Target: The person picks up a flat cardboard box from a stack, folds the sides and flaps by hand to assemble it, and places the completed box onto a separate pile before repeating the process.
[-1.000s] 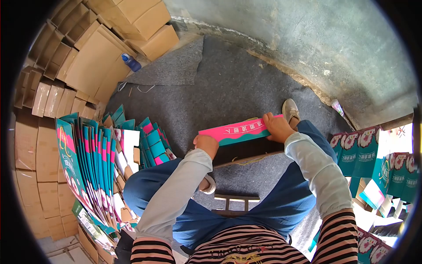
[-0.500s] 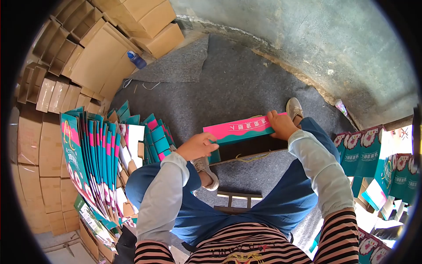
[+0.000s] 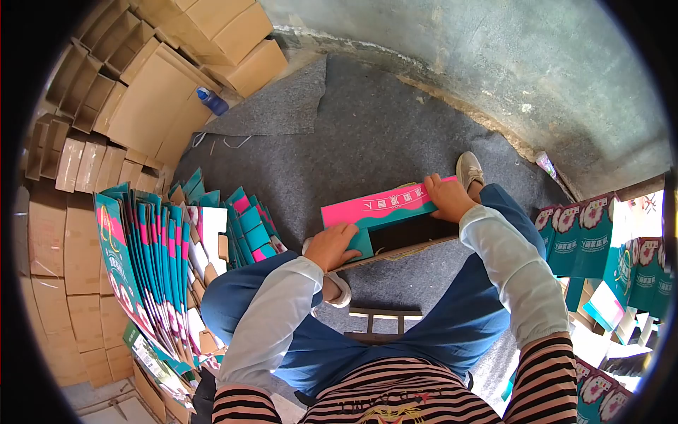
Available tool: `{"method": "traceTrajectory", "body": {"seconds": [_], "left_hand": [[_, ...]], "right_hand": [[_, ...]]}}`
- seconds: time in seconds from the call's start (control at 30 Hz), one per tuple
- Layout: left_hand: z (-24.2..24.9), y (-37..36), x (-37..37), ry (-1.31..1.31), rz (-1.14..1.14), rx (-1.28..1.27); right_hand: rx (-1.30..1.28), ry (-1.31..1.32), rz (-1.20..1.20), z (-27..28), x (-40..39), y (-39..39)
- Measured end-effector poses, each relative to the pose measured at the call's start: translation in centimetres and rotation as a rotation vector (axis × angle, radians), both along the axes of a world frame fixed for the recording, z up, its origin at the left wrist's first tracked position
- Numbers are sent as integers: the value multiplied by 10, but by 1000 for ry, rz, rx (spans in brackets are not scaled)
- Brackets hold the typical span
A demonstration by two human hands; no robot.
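Note:
A pink and teal cardboard box (image 3: pixel 385 203) with white lettering is between my knees, its dark inside facing up. My left hand (image 3: pixel 333 246) is closed on its left end, fingers over the corner beside a small teal flap (image 3: pixel 361 244) that is folded inward. At the right end my right hand (image 3: pixel 450 198) grips the upper edge, thumb on the teal strip and fingers over the pink panel. The box's near wall shows only as a thin brown edge, and the yellowish cord along it is partly hidden.
Flattened teal and pink boxes (image 3: pixel 152 254) lean in a row at my left. Brown cartons (image 3: pixel 159 92) are stacked behind them, with a blue bottle (image 3: pixel 212 101) close by. More printed boxes (image 3: pixel 592 237) stand at my right. A wooden stool (image 3: pixel 385 318) is beneath me.
My left hand has come down onto the box's left corner, and the teal end flap there now shows folded in. My right hand still holds the other end.

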State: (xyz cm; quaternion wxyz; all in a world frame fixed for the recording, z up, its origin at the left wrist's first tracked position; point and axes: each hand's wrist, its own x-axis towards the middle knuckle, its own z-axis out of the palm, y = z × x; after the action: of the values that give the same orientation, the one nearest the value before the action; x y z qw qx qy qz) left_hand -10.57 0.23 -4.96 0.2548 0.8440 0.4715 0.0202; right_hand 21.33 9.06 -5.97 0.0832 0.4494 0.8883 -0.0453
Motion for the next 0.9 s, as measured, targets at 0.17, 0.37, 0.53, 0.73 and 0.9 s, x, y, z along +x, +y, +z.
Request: {"method": "traceTrajectory", "body": {"seconds": [0.17, 0.37, 0.53, 0.73, 0.9], "left_hand": [[1, 0, -2, 15, -75, 7], [-3, 0, -2, 90, -124, 10], [-9, -1, -1, 150, -138, 22], [-11, -2, -5, 111, -123, 41], [-10, -2, -7, 70, -112, 29]], "right_hand": [[-4, -19, -7, 2, -2, 0], [-33, -31, -19, 5, -3, 1], [-31, -15, -20, 5, -3, 0], [-31, -27, -13, 9, -2, -1], [82, 69, -180, 54, 21, -7]]}}
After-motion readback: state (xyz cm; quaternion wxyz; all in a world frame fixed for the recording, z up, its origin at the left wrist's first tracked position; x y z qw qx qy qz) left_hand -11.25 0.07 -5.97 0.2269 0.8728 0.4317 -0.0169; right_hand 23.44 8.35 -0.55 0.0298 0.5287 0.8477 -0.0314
